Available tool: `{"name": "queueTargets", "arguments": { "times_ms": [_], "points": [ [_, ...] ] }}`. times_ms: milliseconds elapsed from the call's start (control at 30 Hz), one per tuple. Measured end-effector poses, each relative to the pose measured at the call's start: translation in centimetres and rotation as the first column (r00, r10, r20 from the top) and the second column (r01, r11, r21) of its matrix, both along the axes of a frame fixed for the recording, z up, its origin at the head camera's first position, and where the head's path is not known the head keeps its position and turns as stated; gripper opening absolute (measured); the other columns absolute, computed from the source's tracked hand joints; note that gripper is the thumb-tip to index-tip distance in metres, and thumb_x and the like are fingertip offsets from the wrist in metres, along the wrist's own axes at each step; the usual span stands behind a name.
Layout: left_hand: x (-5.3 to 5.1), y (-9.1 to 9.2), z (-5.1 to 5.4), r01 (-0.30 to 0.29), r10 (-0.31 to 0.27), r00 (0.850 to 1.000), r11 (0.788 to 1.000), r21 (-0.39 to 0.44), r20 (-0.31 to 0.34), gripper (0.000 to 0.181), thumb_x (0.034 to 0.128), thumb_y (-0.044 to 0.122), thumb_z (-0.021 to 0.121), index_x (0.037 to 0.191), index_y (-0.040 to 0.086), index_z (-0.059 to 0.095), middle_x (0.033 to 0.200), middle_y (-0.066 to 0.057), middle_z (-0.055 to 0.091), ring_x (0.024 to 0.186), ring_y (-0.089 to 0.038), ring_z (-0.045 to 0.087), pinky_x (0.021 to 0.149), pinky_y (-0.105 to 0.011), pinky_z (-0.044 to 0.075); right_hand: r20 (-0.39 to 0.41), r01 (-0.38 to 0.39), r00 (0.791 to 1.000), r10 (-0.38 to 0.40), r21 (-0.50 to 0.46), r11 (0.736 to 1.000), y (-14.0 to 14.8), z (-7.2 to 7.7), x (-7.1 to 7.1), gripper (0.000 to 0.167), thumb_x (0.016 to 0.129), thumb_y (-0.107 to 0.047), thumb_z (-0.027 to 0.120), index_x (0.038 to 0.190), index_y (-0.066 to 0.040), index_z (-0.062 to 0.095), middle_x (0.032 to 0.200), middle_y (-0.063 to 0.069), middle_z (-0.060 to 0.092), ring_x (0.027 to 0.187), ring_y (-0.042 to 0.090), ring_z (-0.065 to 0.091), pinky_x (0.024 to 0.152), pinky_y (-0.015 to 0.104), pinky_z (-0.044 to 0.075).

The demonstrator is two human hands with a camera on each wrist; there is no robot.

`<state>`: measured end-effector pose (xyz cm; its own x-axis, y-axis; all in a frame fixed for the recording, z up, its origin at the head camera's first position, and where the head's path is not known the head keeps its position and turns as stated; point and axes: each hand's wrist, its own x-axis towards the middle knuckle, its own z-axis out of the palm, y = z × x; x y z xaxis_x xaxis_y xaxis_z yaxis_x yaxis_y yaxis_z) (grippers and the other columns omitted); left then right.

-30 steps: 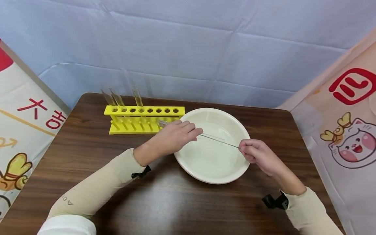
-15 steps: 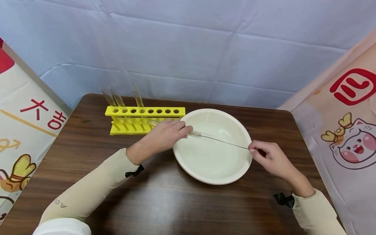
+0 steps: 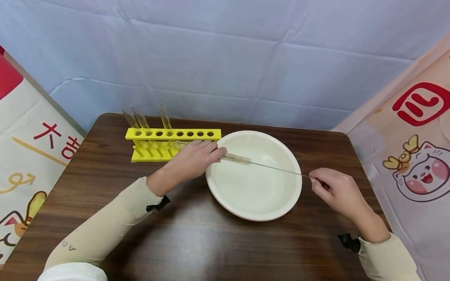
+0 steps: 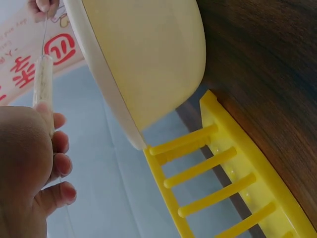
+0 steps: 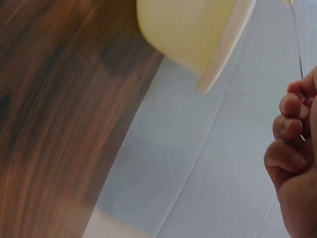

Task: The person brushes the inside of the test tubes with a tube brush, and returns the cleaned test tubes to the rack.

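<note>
My left hand [image 3: 197, 158] grips a clear glass test tube [image 3: 180, 145], whose rounded end sticks out behind the hand, near the rack. Pale bristles of a test tube brush [image 3: 238, 158] show on the other side of that hand, over the basin; in the left wrist view they seem to lie inside the tube's mouth end. The brush's thin wire handle runs to my right hand [image 3: 335, 191], which pinches its end just beyond the basin's right rim. Curled fingers [image 5: 290, 126] around the wire show in the right wrist view. Below the brush stands a white basin [image 3: 253, 214].
A yellow test tube rack [image 3: 172, 134] stands left of the basin, with 3 clear tubes upright in its left part and pegs along its front. Both stand on a dark wooden table [image 3: 197, 242]. A pale cloth [image 3: 211, 58] hangs behind; printed cloths hang at the sides.
My right hand has drawn the wire to the right, and more of the bristles has come into view. My left hand has shifted left with the tube.
</note>
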<state>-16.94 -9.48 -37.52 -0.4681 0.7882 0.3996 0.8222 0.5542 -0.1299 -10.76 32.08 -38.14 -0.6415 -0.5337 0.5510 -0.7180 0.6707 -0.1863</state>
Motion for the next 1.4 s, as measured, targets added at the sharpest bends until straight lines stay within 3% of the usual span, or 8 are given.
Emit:
{"name": "queueTargets", "arguments": {
  "times_ms": [233,567,767,933,1033,1133,1267,1400],
  "points": [
    [-0.1,-0.6,0.0,-0.015,0.015,1.000,1.000,0.010,0.001,0.022,0.0988,0.017,0.069,0.118,0.009,0.061,0.093,-0.007,0.061,0.086,-0.023,0.064,0.068,-0.034,0.055,-0.123,0.047,0.992,-0.040,0.056,0.997,0.5,-0.3,-0.1,0.029,0.095,-0.022,0.041,0.084,-0.011,0.066,0.075,-0.003,0.061,0.062,0.008,0.049,0.049,0.029,0.042],
    [0.0,-1.9,0.0,-0.059,0.060,0.998,0.998,-0.008,0.025,0.029,0.0973,0.018,0.071,0.123,0.009,0.063,0.102,-0.008,0.066,0.095,-0.023,0.067,0.074,-0.036,0.058,-0.147,0.081,0.987,-0.069,0.074,0.994,1.1,-0.1,0.1,0.033,0.097,-0.024,0.039,0.084,-0.010,0.066,0.075,-0.001,0.063,0.062,0.010,0.051,0.048,0.030,0.041],
    [0.0,-2.1,0.0,-0.052,0.052,0.998,0.999,0.006,0.021,0.027,0.0977,0.018,0.071,0.123,0.009,0.064,0.103,-0.008,0.067,0.095,-0.024,0.067,0.074,-0.037,0.058,0.046,0.026,0.999,-0.024,-0.048,0.999,1.2,0.4,0.8,0.018,0.090,-0.004,0.053,0.085,-0.015,0.067,0.074,-0.007,0.059,0.058,0.001,0.044,0.054,0.017,0.038],
    [0.1,-2.2,0.0,-0.026,0.025,1.000,0.999,0.026,0.009,0.027,0.0972,0.017,0.071,0.122,0.010,0.063,0.100,-0.007,0.066,0.093,-0.024,0.067,0.073,-0.036,0.058,0.308,0.023,0.951,0.038,-0.191,0.981,1.5,0.9,1.2,0.040,0.086,0.019,0.060,0.084,-0.021,0.063,0.067,-0.012,0.046,0.051,-0.002,0.035,0.048,0.017,0.033],
    [0.1,-2.2,0.0,-0.013,0.013,1.000,0.999,0.031,-0.001,0.028,0.0964,0.016,0.072,0.122,0.010,0.063,0.100,-0.007,0.065,0.093,-0.024,0.067,0.074,-0.036,0.058,0.463,0.015,0.876,0.133,-0.302,0.953,1.9,0.9,1.1,0.042,0.090,0.022,0.051,0.080,-0.018,0.059,0.063,-0.005,0.040,0.050,0.007,0.035,0.047,0.025,0.032],
    [0.1,-2.2,0.0,-0.011,0.011,1.000,0.999,0.031,-0.011,0.029,0.0955,0.017,0.074,0.122,0.010,0.063,0.100,-0.007,0.066,0.093,-0.024,0.067,0.074,-0.036,0.058,0.589,-0.010,0.741,0.323,-0.471,0.882,2.3,0.8,0.8,0.040,0.093,0.023,0.037,0.075,-0.010,0.051,0.062,0.004,0.033,0.051,0.017,0.030,0.046,0.032,0.027],
    [0.1,-2.2,0.0,-0.009,0.009,1.000,0.999,0.032,-0.009,0.030,0.0954,0.016,0.074,0.122,0.010,0.063,0.102,-0.007,0.066,0.095,-0.024,0.067,0.076,-0.037,0.058,0.628,-0.020,0.507,0.590,-0.676,0.737,2.8,0.6,0.2,0.037,0.092,0.023,0.019,0.073,-0.003,0.039,0.060,0.007,0.025,0.048,0.022,0.020,0.043,0.035,0.017],
    [0.1,-2.3,-0.1,-0.009,0.009,1.000,0.999,0.035,-0.012,0.029,0.0954,0.016,0.074,0.122,0.010,0.063,0.104,-0.007,0.067,0.097,-0.025,0.067,0.077,-0.037,0.058,0.639,0.058,0.253,0.727,-0.760,0.648,3.0,0.6,-0.2,0.035,0.092,0.018,0.010,0.074,-0.002,0.032,0.059,0.007,0.020,0.046,0.021,0.013,0.042,0.032,0.011]
  ]
}}
